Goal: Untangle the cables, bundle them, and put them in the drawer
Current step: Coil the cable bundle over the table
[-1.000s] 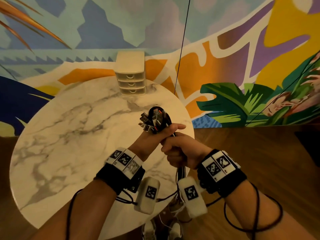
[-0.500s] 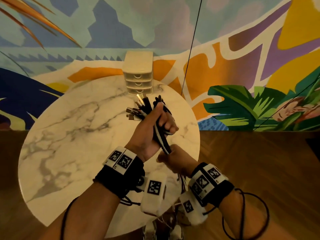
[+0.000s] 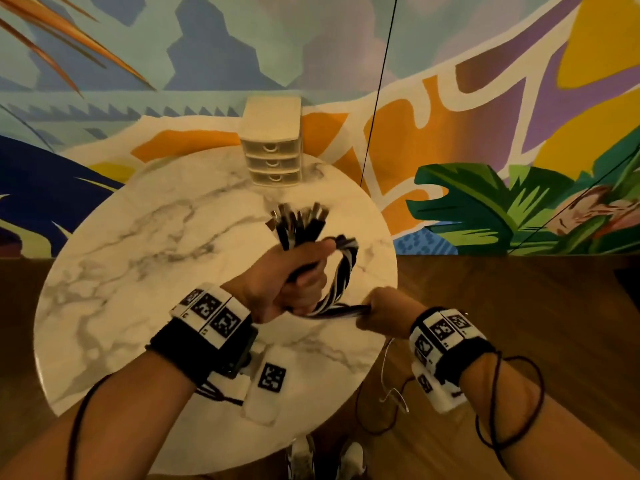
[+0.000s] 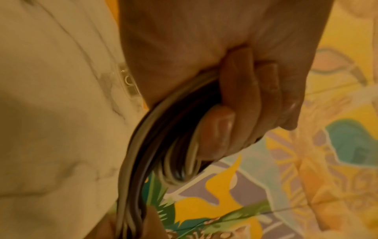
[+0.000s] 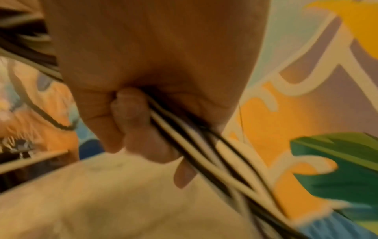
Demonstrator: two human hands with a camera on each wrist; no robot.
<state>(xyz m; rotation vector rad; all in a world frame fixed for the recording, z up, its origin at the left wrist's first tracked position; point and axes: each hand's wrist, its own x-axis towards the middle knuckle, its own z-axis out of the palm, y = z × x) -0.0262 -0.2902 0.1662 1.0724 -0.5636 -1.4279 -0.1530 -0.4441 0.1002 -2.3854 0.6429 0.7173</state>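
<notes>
Where the cables [image 3: 341,271] pass inside the left hand [image 3: 291,285] they are hidden, and both wrist views are blurred, so the count of strands cannot be told. That hand is clenched round the bundle, its metal plugs [image 3: 298,220] fanning out above the fist. From there the black and white cords arc over to the right hand [image 3: 384,315], which grips them in a closed fist just beside the left. Beyond both hands stands a small cream drawer unit [image 3: 273,154] with three closed drawers, on the far edge of the round marble table [image 3: 138,271]. Behind it hangs a painted mural wall [image 3: 519,133].
</notes>
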